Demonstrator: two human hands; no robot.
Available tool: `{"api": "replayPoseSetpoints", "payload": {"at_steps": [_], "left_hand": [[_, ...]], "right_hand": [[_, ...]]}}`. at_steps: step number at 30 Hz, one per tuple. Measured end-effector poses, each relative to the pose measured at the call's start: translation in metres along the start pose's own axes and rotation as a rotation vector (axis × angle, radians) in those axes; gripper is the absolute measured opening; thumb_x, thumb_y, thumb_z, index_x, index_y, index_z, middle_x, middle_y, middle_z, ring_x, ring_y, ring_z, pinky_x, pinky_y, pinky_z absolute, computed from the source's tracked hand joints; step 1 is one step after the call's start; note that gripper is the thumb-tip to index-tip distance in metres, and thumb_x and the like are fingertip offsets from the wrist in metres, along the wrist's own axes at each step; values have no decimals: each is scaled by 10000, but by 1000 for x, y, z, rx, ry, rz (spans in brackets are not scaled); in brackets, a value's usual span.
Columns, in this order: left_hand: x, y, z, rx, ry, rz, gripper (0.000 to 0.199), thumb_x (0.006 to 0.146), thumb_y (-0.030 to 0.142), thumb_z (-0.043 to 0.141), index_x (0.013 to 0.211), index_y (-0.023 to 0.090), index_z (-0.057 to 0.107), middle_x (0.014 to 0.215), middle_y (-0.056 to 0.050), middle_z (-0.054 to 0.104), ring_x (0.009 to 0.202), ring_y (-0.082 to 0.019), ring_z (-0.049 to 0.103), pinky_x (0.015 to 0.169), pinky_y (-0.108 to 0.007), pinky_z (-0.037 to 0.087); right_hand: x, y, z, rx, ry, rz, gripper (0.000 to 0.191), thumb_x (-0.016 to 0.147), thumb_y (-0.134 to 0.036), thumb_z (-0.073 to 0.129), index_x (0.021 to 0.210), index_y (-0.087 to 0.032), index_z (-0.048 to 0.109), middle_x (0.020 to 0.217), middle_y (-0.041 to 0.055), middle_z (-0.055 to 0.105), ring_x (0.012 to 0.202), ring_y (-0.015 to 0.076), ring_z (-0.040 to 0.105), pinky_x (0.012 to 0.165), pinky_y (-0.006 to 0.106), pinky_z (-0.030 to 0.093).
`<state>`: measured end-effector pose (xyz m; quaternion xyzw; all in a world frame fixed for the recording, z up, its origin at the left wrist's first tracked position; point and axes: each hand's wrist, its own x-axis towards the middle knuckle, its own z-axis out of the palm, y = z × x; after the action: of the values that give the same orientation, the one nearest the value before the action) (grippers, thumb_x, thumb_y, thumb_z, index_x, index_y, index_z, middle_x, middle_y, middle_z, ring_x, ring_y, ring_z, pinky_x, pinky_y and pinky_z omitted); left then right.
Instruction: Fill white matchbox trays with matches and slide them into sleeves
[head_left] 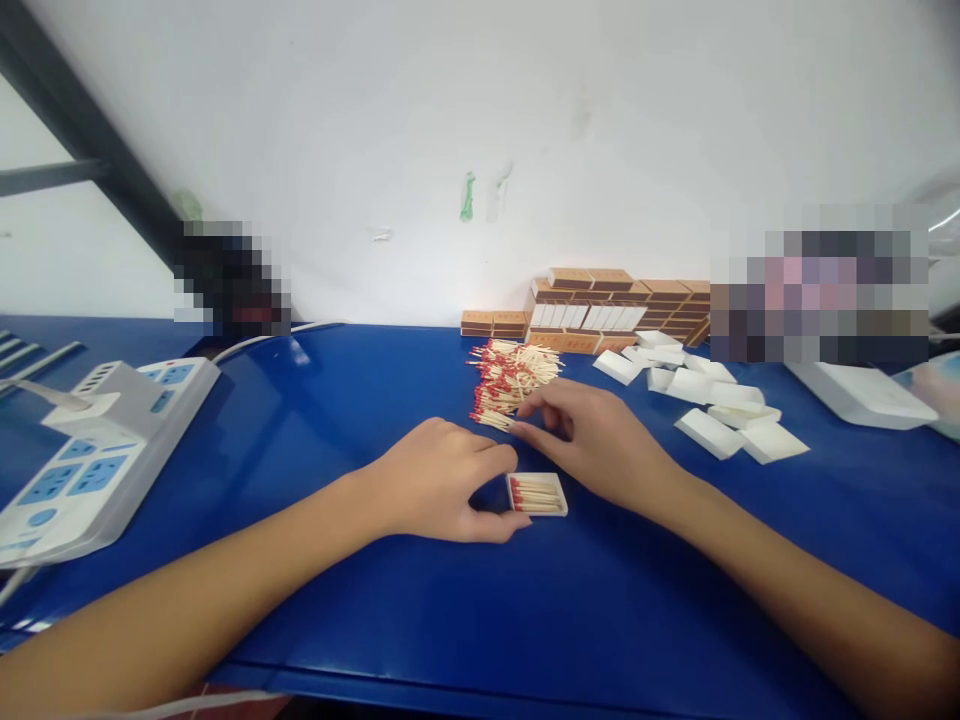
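Observation:
A small white tray with several red-tipped matches inside lies flat on the blue table. My left hand grips its left end between thumb and index finger. Just behind the tray is a loose pile of matches, red heads mostly to the left. My right hand reaches to the pile's front right edge, thumb and index finger close to the nearest matches; whether a match is between them is too small to tell.
Stacked brown matchboxes stand against the wall. Several white trays lie scattered at the right, near a larger white box. A power strip with cables sits at the left.

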<state>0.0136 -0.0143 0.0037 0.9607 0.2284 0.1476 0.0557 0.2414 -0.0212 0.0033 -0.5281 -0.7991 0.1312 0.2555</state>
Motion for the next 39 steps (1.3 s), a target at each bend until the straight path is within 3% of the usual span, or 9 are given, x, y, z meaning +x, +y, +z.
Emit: {"api": "replayPoseSetpoints", "payload": {"at_steps": [6,12,22,27,30,39], "left_hand": [[-1,4,2,26,12,36,364,895,548,642,882,187,685,658,6,667,593,-183,653,536,-311,384],[-1,4,2,25,19,44,368,902,552,640,862,187,668,666,-2,672,603,-178,651,534,-296,390],[0,-3,-1,9,-1,16,329,916,513,638,926,186,676,723,13,699,617,-148,638,561,-286,370],[1,-9,-3,-15,5,-78,344,905,534,653,936,193,688,676,26,668,594,-136,627,560,-267,377],[2,-12,-4,-46,18,-122,340,892,532,672,934,196,694,639,41,635,558,-122,599,545,-259,365],[1,-12,-2,-29,24,-117,349,913,535,650,917,188,685,641,40,623,568,-125,588,553,-264,351]], "right_hand": [[14,-3,17,46,-34,-122,79,950,-271,681,912,-203,693,862,11,605,739,144,533,666,280,380],[16,-4,19,36,-63,-116,108,970,-251,655,881,-198,684,879,21,616,770,153,556,689,285,393],[6,4,-1,-158,-258,-5,130,1019,-232,556,907,-189,608,995,77,656,829,195,628,699,308,437],[-3,17,-19,-145,-238,-56,179,1042,-305,499,930,-204,595,968,73,648,775,194,620,680,319,461],[-8,12,-25,-88,-232,-77,187,1055,-334,486,949,-217,586,955,65,647,778,188,622,672,308,464],[-14,-9,-13,-115,-320,-109,90,1021,-191,531,954,-203,589,992,60,654,786,182,638,666,299,449]]}}
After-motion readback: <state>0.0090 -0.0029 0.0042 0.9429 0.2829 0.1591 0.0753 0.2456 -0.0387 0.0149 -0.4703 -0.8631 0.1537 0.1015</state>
